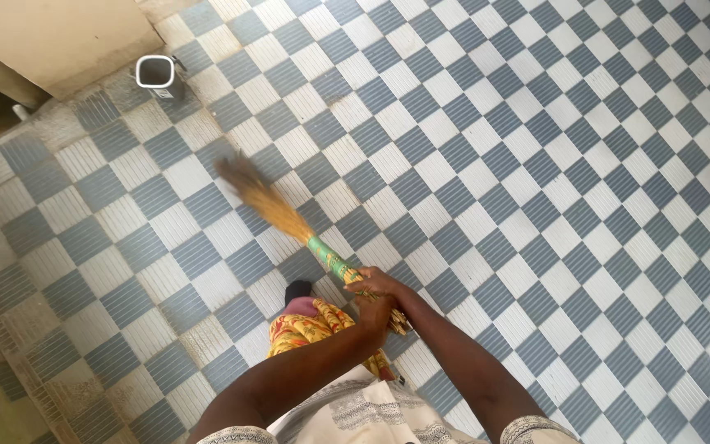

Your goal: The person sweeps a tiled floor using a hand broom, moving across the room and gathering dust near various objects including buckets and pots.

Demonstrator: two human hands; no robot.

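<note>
Both hands clenched on a short grass broom over a chequered tile floor.

Left hand [374, 316] and right hand [375, 284] are stacked together on the handle end of the broom [289, 220], both closed tight around it; which fingers overlap I cannot tell. The broom's handle is wrapped in green patterned binding just above the hands; its straw-coloured bristles fan out toward the upper left, the tip blurred and low over the grey-and-white tile floor [536, 164]. Below the hands hang a yellow patterned cloth [306, 329] and a white patterned garment [355, 411], with a dark foot [297, 290] just beside the cloth. Near the floor's upper left corner stands a small square-mouthed grey container [155, 72], beside a beige wall base [67, 37], well apart from the broom.
</note>
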